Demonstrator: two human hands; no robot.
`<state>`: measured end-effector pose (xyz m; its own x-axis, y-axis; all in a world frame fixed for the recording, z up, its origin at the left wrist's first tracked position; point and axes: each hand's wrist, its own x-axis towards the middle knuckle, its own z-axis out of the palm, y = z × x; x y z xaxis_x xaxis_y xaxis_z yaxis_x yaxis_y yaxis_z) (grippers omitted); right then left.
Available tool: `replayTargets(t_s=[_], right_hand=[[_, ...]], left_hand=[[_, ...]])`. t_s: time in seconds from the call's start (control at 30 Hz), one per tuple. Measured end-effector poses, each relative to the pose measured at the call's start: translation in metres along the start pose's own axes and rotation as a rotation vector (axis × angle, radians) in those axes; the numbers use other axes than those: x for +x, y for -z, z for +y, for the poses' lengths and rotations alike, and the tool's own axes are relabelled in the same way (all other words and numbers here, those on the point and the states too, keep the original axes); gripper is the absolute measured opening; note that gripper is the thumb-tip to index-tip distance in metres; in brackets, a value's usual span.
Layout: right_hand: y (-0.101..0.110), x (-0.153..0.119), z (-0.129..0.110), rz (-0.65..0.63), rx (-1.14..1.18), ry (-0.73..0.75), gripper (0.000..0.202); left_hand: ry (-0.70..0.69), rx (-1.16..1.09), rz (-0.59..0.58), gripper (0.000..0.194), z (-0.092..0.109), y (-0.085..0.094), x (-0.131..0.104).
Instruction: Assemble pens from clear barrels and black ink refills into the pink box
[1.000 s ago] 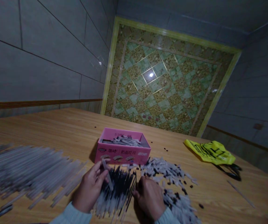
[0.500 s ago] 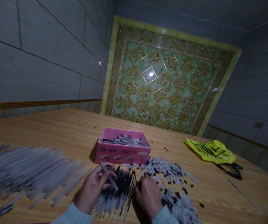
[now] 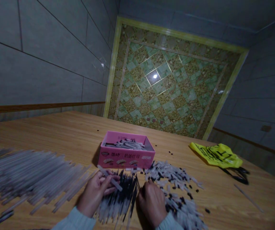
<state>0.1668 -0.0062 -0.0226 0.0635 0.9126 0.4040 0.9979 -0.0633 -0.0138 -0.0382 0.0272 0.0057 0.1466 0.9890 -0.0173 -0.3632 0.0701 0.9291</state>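
Observation:
Between the thumb and fingers of my left hand (image 3: 95,191) is a short translucent tube (image 3: 110,179), slanting down to the right. My right hand (image 3: 152,199) is closed at the right edge of a pile of dark-tipped thin sticks (image 3: 123,195); a thin dark stick shows at its fingertips. Just behind both hands stands a pink box (image 3: 126,158), holding many pen-like pieces (image 3: 129,144). Right of my right hand lie heaps of short translucent pieces (image 3: 167,172) mixed with small black caps (image 3: 189,195).
A wide pile of long clear tubes (image 3: 32,175) covers the table's left side, with a dark pen-like piece (image 3: 0,218) in front. A yellow bag (image 3: 217,155) with black straps (image 3: 240,175) lies at the right, near a single thin tube (image 3: 247,198). Tiled walls stand behind.
The tube in my left hand has shifted slightly left at its upper end and lies at a flatter slant. My right hand has hardly moved.

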Motion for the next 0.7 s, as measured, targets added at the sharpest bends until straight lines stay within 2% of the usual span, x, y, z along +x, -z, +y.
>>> replayTargets(t_s=[0.33,0.4,0.53,0.7], right_hand=[[0.0060,-0.0015,-0.0012,0.016,0.134,-0.019,0.011],[0.0080,-0.0004,-0.0027,0.001,0.232,-0.021,0.012],[0.0076,0.0024,-0.0037,0.001,0.546,-0.058,0.027],[-0.0008,0.0061,-0.0065,-0.011,0.873,-0.099,0.018]], left_hand=[[0.034,-0.037,-0.043,0.032,-0.0036,0.0034,0.0016],[0.038,-0.050,-0.024,0.033,-0.0034,0.0033,0.0023],[0.055,-0.094,0.046,0.035,-0.0035,0.0036,0.0046],[0.065,-0.145,0.081,0.033,-0.0036,0.0027,0.0047]])
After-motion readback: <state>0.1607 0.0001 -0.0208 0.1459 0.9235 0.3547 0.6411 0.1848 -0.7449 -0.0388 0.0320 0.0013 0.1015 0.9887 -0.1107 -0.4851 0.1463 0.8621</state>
